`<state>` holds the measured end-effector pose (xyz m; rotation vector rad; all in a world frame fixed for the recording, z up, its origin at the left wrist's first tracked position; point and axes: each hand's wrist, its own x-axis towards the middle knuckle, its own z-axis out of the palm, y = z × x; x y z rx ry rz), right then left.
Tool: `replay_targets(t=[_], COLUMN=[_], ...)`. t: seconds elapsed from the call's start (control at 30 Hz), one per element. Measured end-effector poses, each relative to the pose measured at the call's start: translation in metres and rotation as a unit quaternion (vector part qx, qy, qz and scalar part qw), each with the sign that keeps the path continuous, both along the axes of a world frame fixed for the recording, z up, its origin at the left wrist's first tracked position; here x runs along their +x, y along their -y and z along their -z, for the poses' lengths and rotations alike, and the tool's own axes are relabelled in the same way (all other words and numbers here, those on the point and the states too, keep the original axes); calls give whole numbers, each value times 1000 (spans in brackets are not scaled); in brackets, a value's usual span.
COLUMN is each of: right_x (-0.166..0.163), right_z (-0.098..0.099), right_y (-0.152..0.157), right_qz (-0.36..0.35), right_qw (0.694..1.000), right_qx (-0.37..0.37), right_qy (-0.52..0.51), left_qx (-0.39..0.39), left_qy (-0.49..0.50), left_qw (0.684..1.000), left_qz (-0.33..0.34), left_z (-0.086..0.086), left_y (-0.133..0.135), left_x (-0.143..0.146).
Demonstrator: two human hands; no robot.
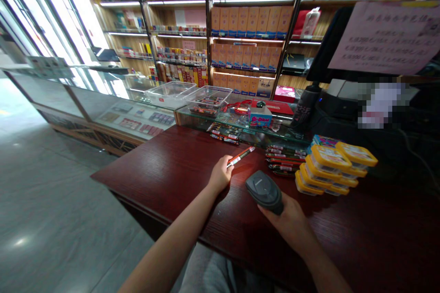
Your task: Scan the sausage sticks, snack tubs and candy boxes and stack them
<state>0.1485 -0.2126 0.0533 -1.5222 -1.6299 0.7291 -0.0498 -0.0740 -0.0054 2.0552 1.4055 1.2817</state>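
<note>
While the left hand [220, 175] pinched one end of a thin red stick [241, 156] between thumb and fingertips, lifting it just above the counter [165, 169], the right hand [290, 219] was wrapped around the grip of a dark scanner [264, 188]. The scanner's head pointed up and away toward the stick, close beside it but not touching. Both hands worked near the middle of the counter, somewhat toward its near edge.

Further back, a pile of similar sticks [284, 159] lay flat just right of the raised one, and a second small pile [224, 135] sat at the far edge, against the glass case [237, 123]. Yellow-lidded tubs [335, 167] were stacked to the right of the nearer pile, touching one another. Two clear trays [190, 94] stood on top of the case, with a small blue box [260, 116] to their right. Shelves [247, 36] of boxed goods filled the wall behind.

Judging from how things lay, the work was at an early or middle point: one stick was up in front of the scanner, and both piles and the tubs remained on the counter. Whether any of those had already been scanned could not be told, since nothing marked a done group from an undone one.
</note>
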Motion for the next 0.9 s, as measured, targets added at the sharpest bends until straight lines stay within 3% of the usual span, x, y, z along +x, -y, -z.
replay_targets(t=[0.27, 0.4, 0.57, 0.73, 0.9], right_x=[6, 14, 35, 49, 51], right_z=[-6, -7, 16, 39, 40], right_y=[3, 7, 7, 5, 6], right_qz=[-10, 27, 28, 48, 67], right_qw=[999, 980, 936, 923, 935], right_qx=[-7, -16, 70, 108, 72], right_qy=[51, 195, 344, 366, 341], left_qx=[-42, -40, -33, 2, -10], left_qy=[-18, -14, -7, -14, -28], left_qw=[999, 999, 999, 1000, 998], left_qz=[-17, -15, -10, 22, 49], left_z=[-5, -5, -7, -14, -25], left_y=[0, 1, 3, 6, -2], left_x=[0, 0, 0, 2, 13])
